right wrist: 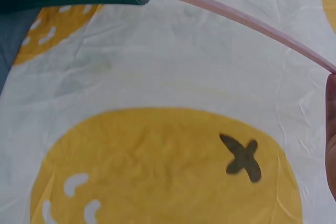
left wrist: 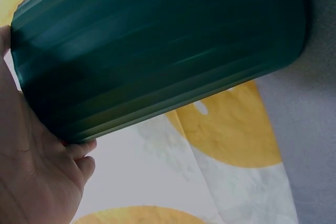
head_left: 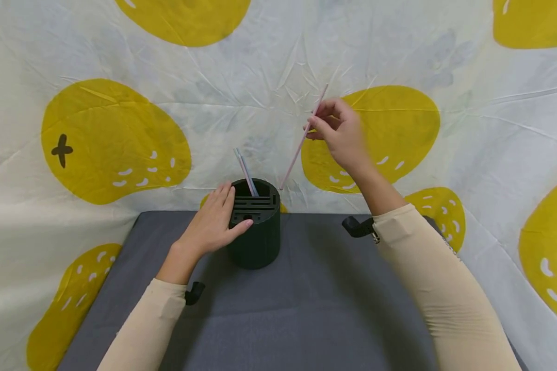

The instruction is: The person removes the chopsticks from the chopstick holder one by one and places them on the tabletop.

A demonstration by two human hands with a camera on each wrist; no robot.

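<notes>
A dark green ribbed cylindrical holder [head_left: 254,245] stands upright near the table's back edge, its slotted top facing up. Across the left of its rim lies my left hand [head_left: 211,219], fingers extended toward the back and thumb over the front edge. Seen from the left wrist, that hand [left wrist: 37,166] meets the holder's top end. Pale pink and blue straws [head_left: 247,172] lean out of the rear opening. My right hand [head_left: 341,131] pinches a thin pink straw [head_left: 301,141] between thumb and fingers. In the right wrist view, the pink straw's [right wrist: 247,20] lower end is close beside the holder's rim.
Grey cloth covers the table [head_left: 278,319]. Directly behind it hangs a pale curtain [head_left: 241,77] printed with large yellow fruit. Black straps [head_left: 358,226] stick out at both sleeve cuffs.
</notes>
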